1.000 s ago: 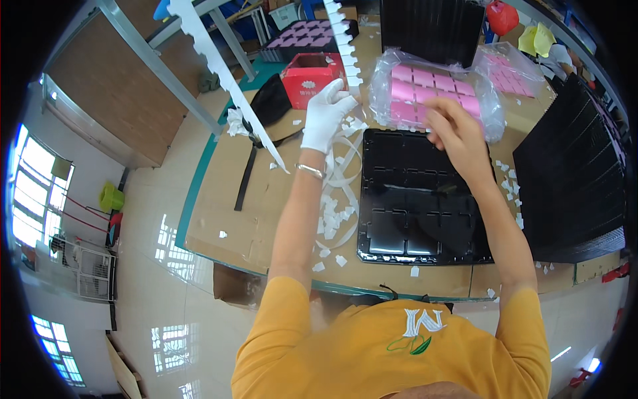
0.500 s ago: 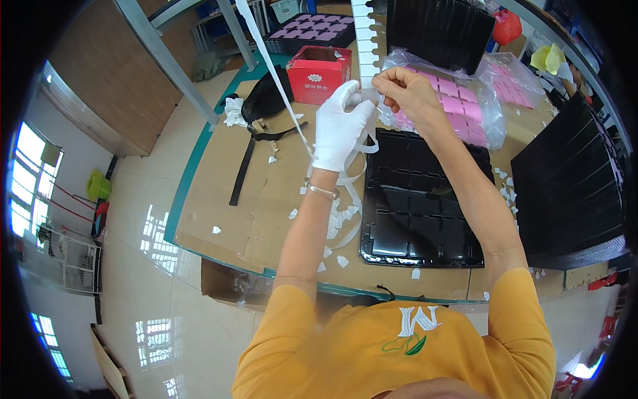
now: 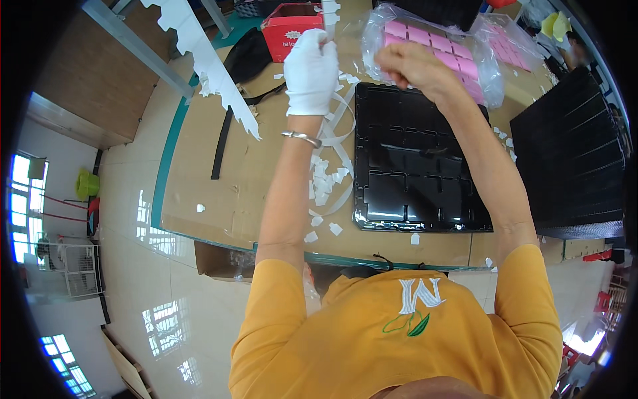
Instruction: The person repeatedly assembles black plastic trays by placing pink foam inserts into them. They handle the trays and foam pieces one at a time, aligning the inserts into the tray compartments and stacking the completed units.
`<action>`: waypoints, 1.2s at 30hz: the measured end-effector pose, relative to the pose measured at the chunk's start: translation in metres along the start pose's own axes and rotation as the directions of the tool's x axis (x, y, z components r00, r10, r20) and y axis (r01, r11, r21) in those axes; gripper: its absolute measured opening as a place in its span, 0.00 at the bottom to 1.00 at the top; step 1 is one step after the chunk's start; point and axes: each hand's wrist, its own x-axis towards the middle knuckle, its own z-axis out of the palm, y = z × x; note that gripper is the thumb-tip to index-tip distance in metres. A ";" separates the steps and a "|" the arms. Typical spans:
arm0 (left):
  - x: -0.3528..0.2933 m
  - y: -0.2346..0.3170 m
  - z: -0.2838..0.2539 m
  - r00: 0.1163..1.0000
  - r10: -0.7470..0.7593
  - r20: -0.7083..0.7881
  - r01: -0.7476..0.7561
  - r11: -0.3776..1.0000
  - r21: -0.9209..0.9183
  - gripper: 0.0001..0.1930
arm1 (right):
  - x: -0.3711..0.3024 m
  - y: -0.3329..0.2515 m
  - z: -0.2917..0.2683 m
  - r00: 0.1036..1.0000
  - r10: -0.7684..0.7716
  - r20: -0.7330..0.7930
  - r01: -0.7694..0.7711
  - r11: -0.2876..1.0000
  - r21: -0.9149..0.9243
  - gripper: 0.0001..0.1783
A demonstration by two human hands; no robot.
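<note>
My left hand [image 3: 311, 74], in a white glove, is closed in a fist at the far side of the table, around the end of a white strip with notched edges [image 3: 330, 14]. A broad length of white notched strip [image 3: 199, 56] hangs in the air to its left. My bare right hand [image 3: 420, 66] is raised over the far edge of a shiny black moulded tray [image 3: 419, 166], its fingers curled together; whatever they may hold is too small to make out. Thin white ribbon loops [image 3: 345, 143] and small white paper bits [image 3: 322, 183] lie between the left forearm and the tray.
A red box [image 3: 282, 40] and a black bag [image 3: 246, 56] stand far left on the cardboard-covered table [image 3: 193, 166]. Pink pads in clear plastic [image 3: 452, 56] lie beyond the tray. Upright black trays [image 3: 568, 159] are stacked at right. A metal post [image 3: 139, 50] rises at left.
My hands have moved apart, the left one going left with the notched strip. The hanging strip at left has turned to show its broad, jagged face. The view has shifted a little.
</note>
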 end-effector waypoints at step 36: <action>-0.003 0.028 -0.022 0.884 -0.385 0.265 0.465 0.674 -0.574 0.12 | 0.030 0.130 0.035 0.944 -0.264 0.197 0.324 0.634 -0.703 0.08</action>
